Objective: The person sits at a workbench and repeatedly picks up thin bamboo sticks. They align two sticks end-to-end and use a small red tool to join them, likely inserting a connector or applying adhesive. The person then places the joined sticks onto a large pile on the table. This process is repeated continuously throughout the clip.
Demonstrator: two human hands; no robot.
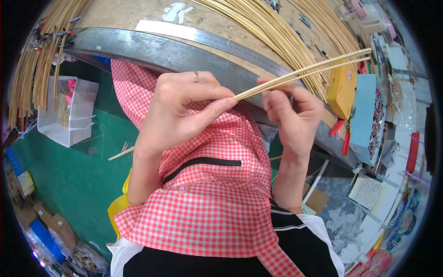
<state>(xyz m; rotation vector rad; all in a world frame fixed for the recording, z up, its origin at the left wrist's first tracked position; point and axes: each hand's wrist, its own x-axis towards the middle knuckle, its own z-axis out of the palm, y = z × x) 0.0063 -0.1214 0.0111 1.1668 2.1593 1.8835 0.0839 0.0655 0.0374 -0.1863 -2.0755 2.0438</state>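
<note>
Checked apron [207,194] hangs below both my hands. Left hand [177,108] pinches the near ends of two bamboo strips [304,71]; right hand [290,111] grips them just beyond. Squeezing unevenly could split them.

Red-and-white checked apron [212,203], pale yellow bamboo strips [304,71], green floor [78,171].
</note>
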